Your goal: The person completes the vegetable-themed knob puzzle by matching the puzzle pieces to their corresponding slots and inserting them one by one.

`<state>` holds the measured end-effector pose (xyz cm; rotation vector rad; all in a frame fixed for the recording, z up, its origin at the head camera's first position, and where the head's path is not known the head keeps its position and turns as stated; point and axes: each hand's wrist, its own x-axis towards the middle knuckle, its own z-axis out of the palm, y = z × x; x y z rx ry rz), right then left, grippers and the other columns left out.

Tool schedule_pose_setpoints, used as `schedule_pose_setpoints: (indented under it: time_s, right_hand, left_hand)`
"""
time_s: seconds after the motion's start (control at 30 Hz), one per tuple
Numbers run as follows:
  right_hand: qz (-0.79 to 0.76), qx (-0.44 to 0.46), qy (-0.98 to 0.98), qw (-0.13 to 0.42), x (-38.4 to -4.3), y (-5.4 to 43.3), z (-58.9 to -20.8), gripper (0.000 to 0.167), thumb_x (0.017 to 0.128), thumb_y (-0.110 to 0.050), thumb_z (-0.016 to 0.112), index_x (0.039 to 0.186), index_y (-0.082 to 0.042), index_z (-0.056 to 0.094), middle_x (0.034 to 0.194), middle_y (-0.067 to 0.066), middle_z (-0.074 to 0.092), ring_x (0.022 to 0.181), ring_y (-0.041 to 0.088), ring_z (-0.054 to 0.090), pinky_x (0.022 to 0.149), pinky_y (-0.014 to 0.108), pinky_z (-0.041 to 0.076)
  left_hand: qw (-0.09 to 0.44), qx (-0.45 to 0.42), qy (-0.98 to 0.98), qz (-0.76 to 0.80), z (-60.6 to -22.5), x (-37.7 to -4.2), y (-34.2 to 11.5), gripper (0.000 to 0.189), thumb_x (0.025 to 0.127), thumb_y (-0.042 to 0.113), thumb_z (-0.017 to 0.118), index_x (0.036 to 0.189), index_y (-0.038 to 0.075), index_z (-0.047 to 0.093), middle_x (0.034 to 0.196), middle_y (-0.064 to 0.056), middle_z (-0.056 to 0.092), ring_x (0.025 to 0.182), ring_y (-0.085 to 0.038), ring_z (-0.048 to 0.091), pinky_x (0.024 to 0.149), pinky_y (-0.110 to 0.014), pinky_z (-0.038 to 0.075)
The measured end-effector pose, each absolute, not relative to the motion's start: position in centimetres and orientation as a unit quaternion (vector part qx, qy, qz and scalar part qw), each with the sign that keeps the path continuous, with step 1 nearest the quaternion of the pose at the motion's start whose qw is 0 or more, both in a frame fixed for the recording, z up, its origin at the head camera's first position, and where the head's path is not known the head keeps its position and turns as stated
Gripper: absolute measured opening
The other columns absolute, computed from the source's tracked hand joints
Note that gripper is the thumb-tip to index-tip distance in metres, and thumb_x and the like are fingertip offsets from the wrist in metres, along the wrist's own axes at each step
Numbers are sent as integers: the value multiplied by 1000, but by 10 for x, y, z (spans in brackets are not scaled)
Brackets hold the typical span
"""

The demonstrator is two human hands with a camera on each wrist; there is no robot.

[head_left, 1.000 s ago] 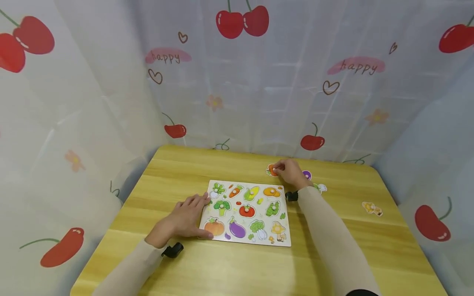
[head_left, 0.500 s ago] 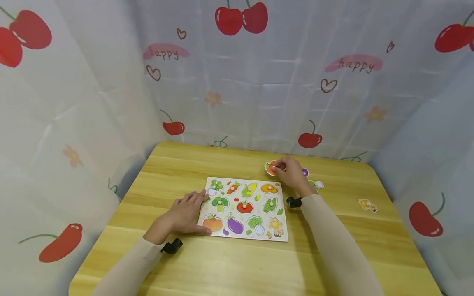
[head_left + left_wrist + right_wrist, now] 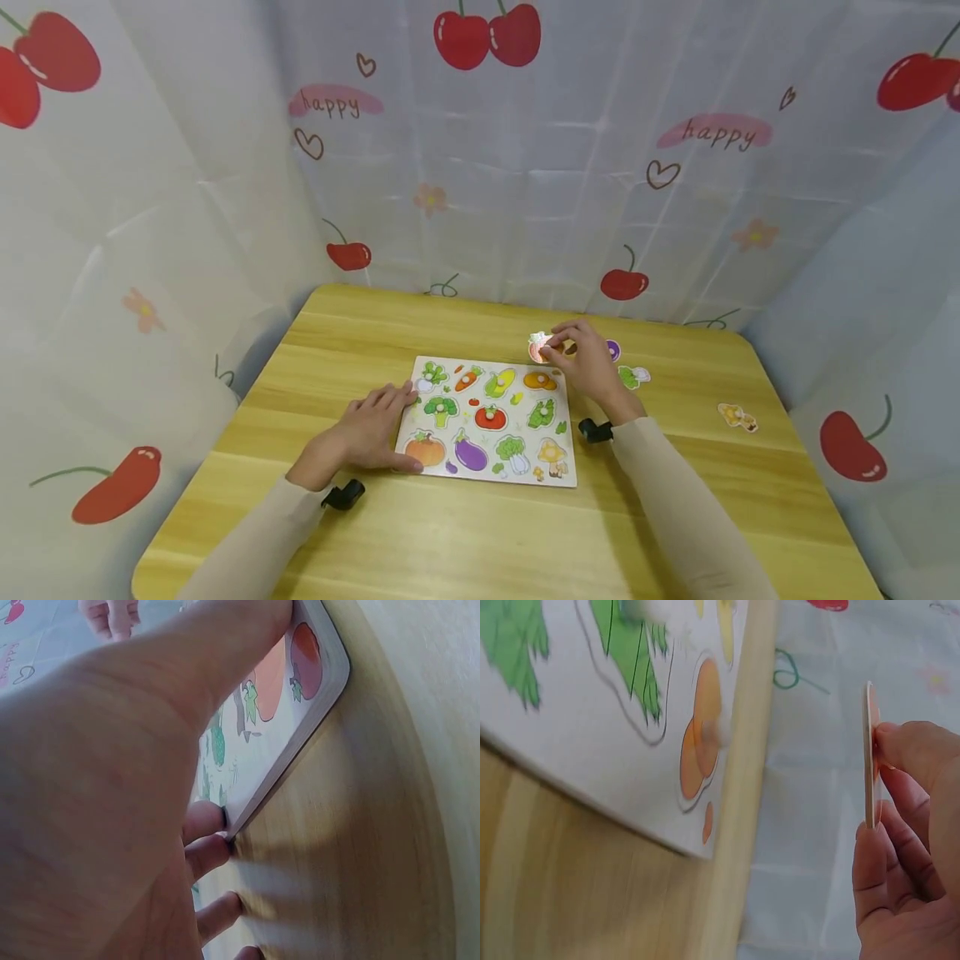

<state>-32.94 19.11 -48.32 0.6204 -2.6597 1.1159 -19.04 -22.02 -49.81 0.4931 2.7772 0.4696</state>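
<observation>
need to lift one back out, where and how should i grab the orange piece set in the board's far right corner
Pinch the orange piece by its pale knob, probably from straight above: it lies flat in the board, and the knob stands up from its face.

Left grip (image 3: 97, 787), a bare hand, fills the left side, large and close. Thumb lies across the pale board (image 3: 274, 742); two fingertips (image 3: 206, 819) at its edge, two more lower down over wood-grain desk (image 3: 322, 825), shadows beside them. Board print: orange shape (image 3: 271, 686), smaller reddish one (image 3: 307, 664) near the rounded corner, green patches. Right grip (image 3: 112, 615) top left, cut by frame, before printed curtain (image 3: 45, 645).
</observation>
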Motion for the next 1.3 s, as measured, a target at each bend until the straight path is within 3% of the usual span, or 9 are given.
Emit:
schedule_pose_setpoints:
  time_s: [0.17, 0.37, 0.53, 0.7, 0.93, 1.13, 1.3]
  right_hand:
    - [390, 232, -884, 111, -314, 181, -479, 18, 107, -16, 88, 109, -2, 78, 136, 21, 75, 118, 36, 72, 91, 47, 67]
    - [388, 242, -880, 127, -300, 173, -478, 19, 107, -14, 87, 115, -1, 77, 125, 18, 76, 110, 33, 71, 88, 51, 68]
    - [383, 244, -881, 133, -289, 171, -480, 15, 108, -15, 87, 116, -4, 79, 120, 15, 76, 106, 30, 69, 84, 43, 66]
    - [376, 240, -888, 110, -274, 170, -484, 10, 109, -14, 84, 114, -8, 78, 118, 14, 72, 99, 26, 63, 82, 32, 57]
    - [374, 251, -889, 83, -263, 162, -483, 11, 111, -15, 81, 115, -6, 75, 122, 17, 69, 95, 26, 60, 79, 28, 51]
    - [372, 271, -885, 75, -254, 150, -485, 11, 110, -16, 83, 111, -9, 74, 139, 19, 72, 104, 26, 64, 87, 35, 58]
    - [375, 295, -877, 65, -246, 137, -485, 14, 108, -16, 86, 111, -9, 74, 136, 17, 72, 106, 26, 67, 92, 45, 62]
  left_hand:
    - [136, 169, 963, 160, -498, -188, -220, 136, 87, 78, 92, 184, 6, 30, 193, -21, 27, 176, -53, 30, 129, -83, 36]
    - [141, 170, 962, 160, -494, -190, -217, 133, 88, 76, 92, 184, 6, 31, 194, -21, 24, 176, -55, 29, 129, -83, 36]
    - [149, 171, 959, 169, -491, -190, -217, 133, 90, 73, 93, 185, 6, 29, 194, -23, 23, 177, -56, 28, 130, -84, 33]
    - [161, 175, 958, 161, -491, -187, -215, 134, 91, 74, 91, 186, 6, 26, 195, -23, 20, 177, -57, 26, 131, -85, 32]
    - [144, 178, 963, 142, -489, -190, -215, 131, 91, 76, 90, 185, 6, 30, 196, -20, 20, 177, -55, 28, 130, -83, 35]
    - [145, 180, 963, 139, -493, -191, -218, 131, 91, 79, 88, 185, 8, 30, 197, -17, 20, 177, -53, 28, 130, -82, 37]
    - [143, 190, 958, 157, -493, -190, -222, 131, 91, 78, 89, 185, 7, 30, 196, -17, 21, 177, -54, 29, 129, -83, 36]
